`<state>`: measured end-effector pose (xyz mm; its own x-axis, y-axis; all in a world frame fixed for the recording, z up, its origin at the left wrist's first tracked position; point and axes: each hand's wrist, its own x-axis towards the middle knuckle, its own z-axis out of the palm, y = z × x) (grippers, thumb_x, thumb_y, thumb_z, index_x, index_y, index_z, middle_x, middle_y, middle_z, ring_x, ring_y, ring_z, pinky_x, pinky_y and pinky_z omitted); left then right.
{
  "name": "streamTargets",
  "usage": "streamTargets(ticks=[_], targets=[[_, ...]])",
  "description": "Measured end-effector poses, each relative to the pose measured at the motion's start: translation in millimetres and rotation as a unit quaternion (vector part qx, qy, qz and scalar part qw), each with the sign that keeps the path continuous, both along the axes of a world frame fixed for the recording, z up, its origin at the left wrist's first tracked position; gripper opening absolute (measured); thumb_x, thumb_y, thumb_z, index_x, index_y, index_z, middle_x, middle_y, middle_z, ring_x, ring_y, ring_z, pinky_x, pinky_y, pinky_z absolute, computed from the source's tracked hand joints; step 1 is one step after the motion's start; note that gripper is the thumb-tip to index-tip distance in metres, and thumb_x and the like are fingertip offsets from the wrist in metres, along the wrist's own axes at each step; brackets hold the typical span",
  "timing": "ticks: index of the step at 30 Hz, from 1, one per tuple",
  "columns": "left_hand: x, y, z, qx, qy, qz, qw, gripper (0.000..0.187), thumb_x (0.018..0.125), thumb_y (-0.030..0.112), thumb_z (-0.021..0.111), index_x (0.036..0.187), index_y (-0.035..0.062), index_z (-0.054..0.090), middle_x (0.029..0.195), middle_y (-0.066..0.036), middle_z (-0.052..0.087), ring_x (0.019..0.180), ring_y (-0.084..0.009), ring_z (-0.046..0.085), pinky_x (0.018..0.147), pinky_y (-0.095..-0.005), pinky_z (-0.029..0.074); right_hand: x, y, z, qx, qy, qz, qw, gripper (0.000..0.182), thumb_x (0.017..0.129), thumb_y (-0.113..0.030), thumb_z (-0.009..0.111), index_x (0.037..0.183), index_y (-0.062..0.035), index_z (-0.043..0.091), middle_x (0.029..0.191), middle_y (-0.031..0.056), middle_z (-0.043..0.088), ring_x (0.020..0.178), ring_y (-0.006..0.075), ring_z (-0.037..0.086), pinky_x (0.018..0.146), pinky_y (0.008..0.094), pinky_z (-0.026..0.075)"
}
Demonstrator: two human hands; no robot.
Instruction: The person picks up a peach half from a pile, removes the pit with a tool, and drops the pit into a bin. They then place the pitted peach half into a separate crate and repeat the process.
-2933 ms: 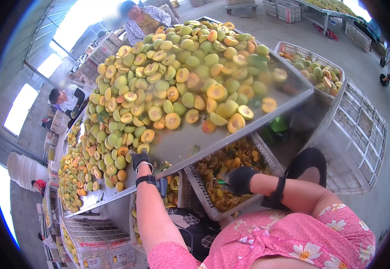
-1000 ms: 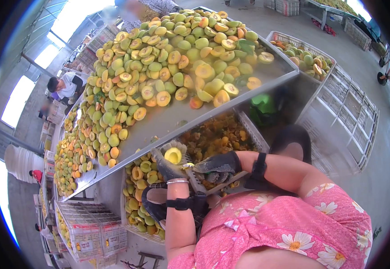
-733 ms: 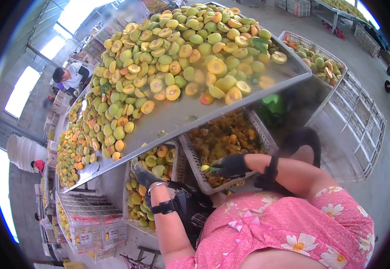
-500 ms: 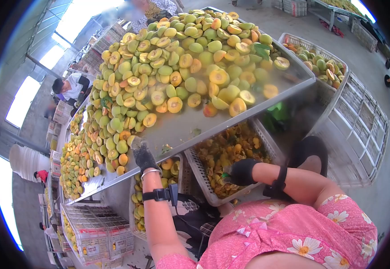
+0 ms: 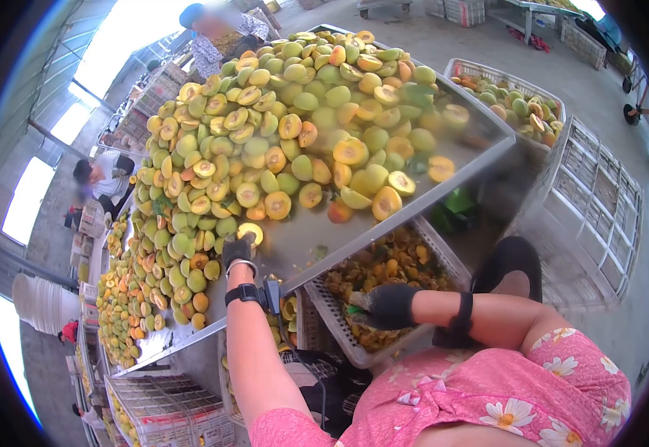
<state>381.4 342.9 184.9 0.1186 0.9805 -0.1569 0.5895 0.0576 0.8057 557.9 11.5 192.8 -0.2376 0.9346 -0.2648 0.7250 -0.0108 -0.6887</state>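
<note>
My left hand [image 5: 239, 249], in a dark glove, is at the lower edge of the fruit pile, its fingers on a halved fruit [image 5: 250, 235] with an orange rim. Green and yellow halved fruits [image 5: 287, 149] are heaped on the metal table [image 5: 295, 242]. My right hand [image 5: 384, 306], also gloved, is over a crate [image 5: 332, 320] of fruit scraps [image 5: 384, 272]. Its fingers are closed around a small green item [image 5: 354, 309], mostly hidden.
Another crate of fruit [image 5: 514, 97] stands beyond the table's right corner, near a stacked white crate [image 5: 585, 201]. Below the table at left is a crate [image 5: 168, 410]. Two people [image 5: 224, 37] work across and left of the table.
My left hand has moved from the bare table edge up to the fruit and has taken hold of a half. My right hand has shifted slightly left and down. The view has turned a little.
</note>
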Motion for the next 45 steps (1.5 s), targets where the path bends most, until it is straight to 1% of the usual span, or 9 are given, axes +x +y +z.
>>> streamTargets(ticks=[4, 11, 19, 24, 27, 33, 36, 42, 45], targets=[[9, -54, 7, -0.046, -0.387, 0.064, 0.919, 0.031, 0.077, 0.02, 0.063, 0.104, 0.006, 0.059, 0.094, -0.007, 0.06, 0.08, -0.0221, 0.061, 0.058, -0.0351, 0.049, -2, 2, -9, 0.11, 0.116, -0.098, 0.982, 0.029, 0.096, -0.03, 0.044, 0.111, -0.0064, 0.052, 0.097, 0.0236, 0.063, 0.09, 0.042, 0.06, 0.079, 0.0492, 0.046], [52, -206, 44, -0.182, -0.681, 0.011, 0.709, 0.033, 0.086, 0.026, 0.052, 0.108, 0.0021, 0.054, 0.104, -0.015, 0.059, 0.097, -0.0323, 0.059, 0.087, -0.0493, 0.052, 6, 6, 0, 0.274, 0.196, -0.163, 0.927, 0.028, 0.095, -0.028, 0.049, 0.103, -0.0019, 0.05, 0.089, 0.0257, 0.06, 0.086, 0.0439, 0.058, 0.075, 0.0493, 0.045], [79, -257, 33, -0.141, -0.568, -0.023, 0.81, 0.03, 0.094, 0.03, 0.048, 0.107, 0.0056, 0.056, 0.104, -0.012, 0.06, 0.095, -0.0247, 0.059, 0.084, -0.0366, 0.052, 13, -6, 11, 0.245, 0.212, -0.19, 0.927, 0.042, 0.097, -0.036, 0.043, 0.122, -0.0033, 0.048, 0.099, 0.0285, 0.061, 0.092, 0.0448, 0.058, 0.081, 0.0484, 0.044], [86, -262, 30, -0.178, -0.605, -0.044, 0.775, 0.025, 0.093, 0.025, 0.049, 0.106, 0.0053, 0.056, 0.102, -0.008, 0.06, 0.089, -0.021, 0.06, 0.082, -0.0321, 0.051, 17, -7, 10, 0.149, 0.176, -0.194, 0.954, 0.047, 0.097, -0.04, 0.042, 0.125, -0.0031, 0.046, 0.104, 0.0284, 0.061, 0.096, 0.0446, 0.057, 0.084, 0.0472, 0.044], [93, -276, 30, 0.009, -0.507, -0.034, 0.861, 0.022, 0.093, 0.023, 0.049, 0.104, 0.0055, 0.056, 0.099, -0.008, 0.06, 0.086, -0.0192, 0.059, 0.079, -0.0313, 0.051, 9, -2, -8, 0.227, 0.2, -0.21, 0.93, 0.034, 0.094, -0.032, 0.051, 0.115, -0.0049, 0.048, 0.089, 0.0265, 0.062, 0.085, 0.0449, 0.058, 0.072, 0.0494, 0.046], [91, -272, 26, 0.005, -0.521, -0.016, 0.854, 0.024, 0.095, 0.027, 0.045, 0.1, 0.006, 0.056, 0.09, -0.008, 0.06, 0.081, -0.0191, 0.059, 0.075, -0.0302, 0.051, 8, -7, -3, 0.164, 0.214, -0.166, 0.949, 0.044, 0.095, -0.04, 0.046, 0.117, -0.0022, 0.049, 0.101, 0.0273, 0.061, 0.093, 0.0433, 0.058, 0.081, 0.0456, 0.044], [84, -285, 59, -0.138, -0.525, -0.02, 0.84, 0.032, 0.097, 0.035, 0.041, 0.097, 0.0064, 0.056, 0.087, -0.008, 0.061, 0.075, -0.0203, 0.06, 0.067, -0.0316, 0.052, 4, -3, -14, 0.163, 0.239, -0.151, 0.945, 0.042, 0.095, -0.04, 0.047, 0.115, -0.0027, 0.049, 0.101, 0.0262, 0.062, 0.092, 0.0422, 0.059, 0.081, 0.0447, 0.045], [86, -269, 29, 0.034, -0.482, 0.041, 0.874, 0.043, 0.098, 0.046, 0.036, 0.092, 0.0082, 0.056, 0.087, -0.011, 0.062, 0.068, -0.0236, 0.061, 0.056, -0.0354, 0.054, -3, -6, -11, 0.169, 0.245, -0.146, 0.943, 0.042, 0.095, -0.039, 0.048, 0.118, -0.004, 0.05, 0.102, 0.0247, 0.063, 0.093, 0.04, 0.06, 0.08, 0.0441, 0.046], [83, -274, 39, -0.102, -0.564, 0.054, 0.818, 0.043, 0.097, 0.047, 0.037, 0.093, 0.0084, 0.056, 0.087, -0.011, 0.063, 0.068, -0.0232, 0.061, 0.057, -0.0342, 0.053, 1, -10, 5, 0.144, 0.195, -0.144, 0.959, 0.042, 0.095, -0.038, 0.049, 0.118, -0.0038, 0.05, 0.104, 0.0246, 0.063, 0.094, 0.0403, 0.06, 0.081, 0.0436, 0.046]])
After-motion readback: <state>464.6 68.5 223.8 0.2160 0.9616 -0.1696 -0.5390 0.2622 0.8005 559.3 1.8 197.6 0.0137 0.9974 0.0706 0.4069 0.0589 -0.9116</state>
